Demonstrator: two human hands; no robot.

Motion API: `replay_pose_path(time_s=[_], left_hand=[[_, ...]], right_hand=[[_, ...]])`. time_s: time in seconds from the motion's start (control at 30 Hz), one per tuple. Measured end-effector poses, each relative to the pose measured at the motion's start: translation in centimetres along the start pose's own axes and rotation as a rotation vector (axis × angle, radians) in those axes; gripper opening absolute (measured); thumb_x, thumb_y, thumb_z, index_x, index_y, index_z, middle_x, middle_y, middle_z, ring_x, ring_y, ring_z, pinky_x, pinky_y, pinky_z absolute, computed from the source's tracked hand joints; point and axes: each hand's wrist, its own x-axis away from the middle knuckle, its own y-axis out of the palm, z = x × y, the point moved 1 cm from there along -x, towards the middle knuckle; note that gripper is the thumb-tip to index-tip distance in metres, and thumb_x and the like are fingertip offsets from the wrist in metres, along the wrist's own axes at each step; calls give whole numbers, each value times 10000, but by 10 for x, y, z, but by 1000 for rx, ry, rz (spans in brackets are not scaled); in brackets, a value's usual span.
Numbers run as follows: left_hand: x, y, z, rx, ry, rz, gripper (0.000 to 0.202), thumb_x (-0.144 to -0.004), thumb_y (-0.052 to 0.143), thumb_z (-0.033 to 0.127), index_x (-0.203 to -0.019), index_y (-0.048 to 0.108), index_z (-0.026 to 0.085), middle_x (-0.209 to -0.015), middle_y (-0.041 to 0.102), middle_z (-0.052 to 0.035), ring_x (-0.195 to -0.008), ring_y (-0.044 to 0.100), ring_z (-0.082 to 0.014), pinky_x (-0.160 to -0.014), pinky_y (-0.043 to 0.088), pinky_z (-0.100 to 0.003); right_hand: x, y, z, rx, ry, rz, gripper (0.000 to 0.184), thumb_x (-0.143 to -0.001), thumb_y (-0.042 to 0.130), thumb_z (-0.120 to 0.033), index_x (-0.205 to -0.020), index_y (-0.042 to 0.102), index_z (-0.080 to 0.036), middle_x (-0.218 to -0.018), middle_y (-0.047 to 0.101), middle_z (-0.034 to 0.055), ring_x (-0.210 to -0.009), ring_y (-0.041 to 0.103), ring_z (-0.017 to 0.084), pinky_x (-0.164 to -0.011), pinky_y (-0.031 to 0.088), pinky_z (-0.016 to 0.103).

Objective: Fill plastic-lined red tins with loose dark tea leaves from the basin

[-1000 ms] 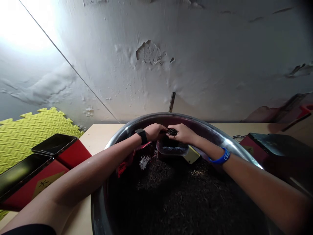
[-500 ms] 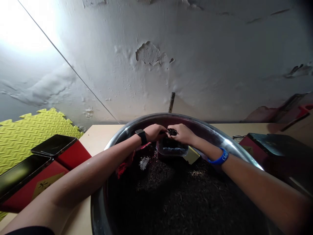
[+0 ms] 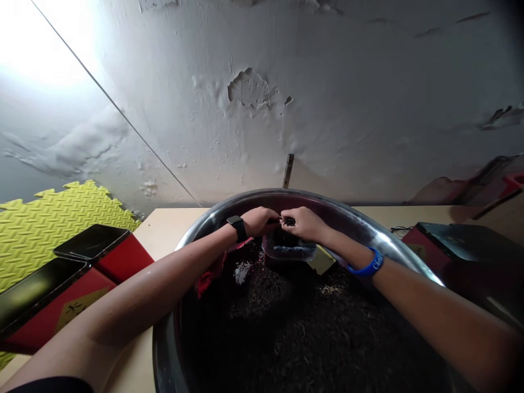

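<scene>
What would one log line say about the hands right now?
right hand: pinches dark leaves | left hand: curled beside them | below: clear tub | around: metal basin

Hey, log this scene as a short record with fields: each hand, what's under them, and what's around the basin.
Left hand: black smartwatch on wrist; fingers curled against a clump of dark loose leaves
Right hand: blue wristband on wrist; fingers pinch the same clump
Below hands: small clear plastic tub, inside the basin
Vessel: large round steel basin on a beige table, holding a bed of dark leaves
Left of basin: two red boxes with black lids; yellow foam mat behind
</scene>
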Motion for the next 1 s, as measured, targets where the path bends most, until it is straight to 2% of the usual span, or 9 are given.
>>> replay_pose_path(time_s=[0.17,0.37,0.57,0.67,0.83,0.9,1.0], left_hand=[[-1,0,1,21,-26,3,190,-776,491,240,-849,641,150,-851,649,-38,-754,568,-132,-693,410,-203],[0,-2,0,18,-30,-6,184,-749,515,210,-870,640,151,-857,650,-43,-762,576,-142,-699,420,-215],[1,-1,0,10,-3,9,242,-771,504,256,-947,629,147,-906,647,-62,-814,579,-158,-729,425,-228],[1,-1,0,12,-7,14,238,-764,501,234,-945,629,145,-897,649,-57,-795,579,-154,-725,426,-229],[0,-1,1,32,-12,18,200,-759,515,244,-877,640,142,-861,650,-51,-764,575,-147,-713,427,-231],[0,-1,1,31,-16,14,200,-766,505,243,-874,643,146,-856,650,-50,-766,575,-145,-714,426,-231],[0,0,0,18,-14,9,226,-765,501,249,-916,639,154,-895,649,-55,-808,575,-153,-739,424,-238]], right_hand=[[2,3,-2,23,-30,-44,168,-759,495,-322,-746,598,-190,-738,618,23,-668,528,136,-581,316,230],[12,2,-15,196,-106,-34,321,-761,492,-484,-916,595,-222,-941,596,48,-752,553,166,-558,321,248],[8,4,-23,423,21,-28,436,-892,266,-410,-857,629,-171,-771,643,96,-662,578,186,-524,290,276],[7,4,-23,407,28,-18,456,-899,242,-412,-872,627,-169,-769,643,95,-671,577,181,-531,295,274],[14,2,-22,252,-63,4,479,-774,401,-602,-959,589,-202,-908,602,73,-776,555,182,-549,327,259],[16,4,-21,250,-54,17,465,-789,393,-581,-968,589,-199,-919,601,73,-766,556,176,-555,331,259],[14,7,-20,315,-10,16,421,-875,296,-447,-901,624,-185,-857,632,77,-725,567,171,-557,319,267]])
